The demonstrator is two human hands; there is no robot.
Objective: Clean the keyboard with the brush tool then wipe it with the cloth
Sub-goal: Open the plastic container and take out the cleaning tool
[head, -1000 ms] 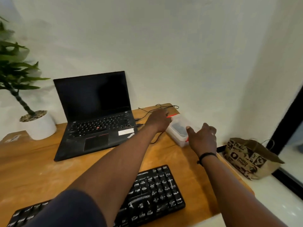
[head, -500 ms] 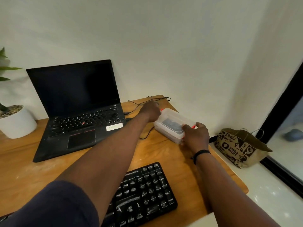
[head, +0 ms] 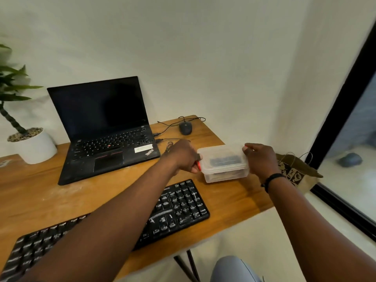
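Head view. A clear plastic lidded container point(head: 223, 163) stands on the wooden desk point(head: 61, 192), just beyond the right end of the black keyboard point(head: 179, 208) and apart from it. Its long axis runs left to right across the view, so its short ends face the two hands.

The left hand point(head: 183, 156) is at the container's left end, fingers curled round the red latch point(head: 199, 165) there. The right hand point(head: 260, 157) is at the right end, fingertips pinching the lid edge, where a second speck of red shows. Both hands grasp the container; neither is free. They stand about equally near it, one at each end.

A dark, bluish item shows through the lid; whether it is the brush tool or the cloth cannot be told. Neither tool is seen outside the container.

The keyboard lies on the near part of the desk, its middle hidden under the left forearm, its long axis running from lower left to upper right.

Judgement: the task is at its opening step, tools not yet out. The next move likely turns on both end latches being released outward, away from each other along the long axis.

Also present: an open ThinkPad laptop point(head: 105, 127), a wired mouse point(head: 185, 128), a potted plant point(head: 30, 145), a paper bag point(head: 295, 171).
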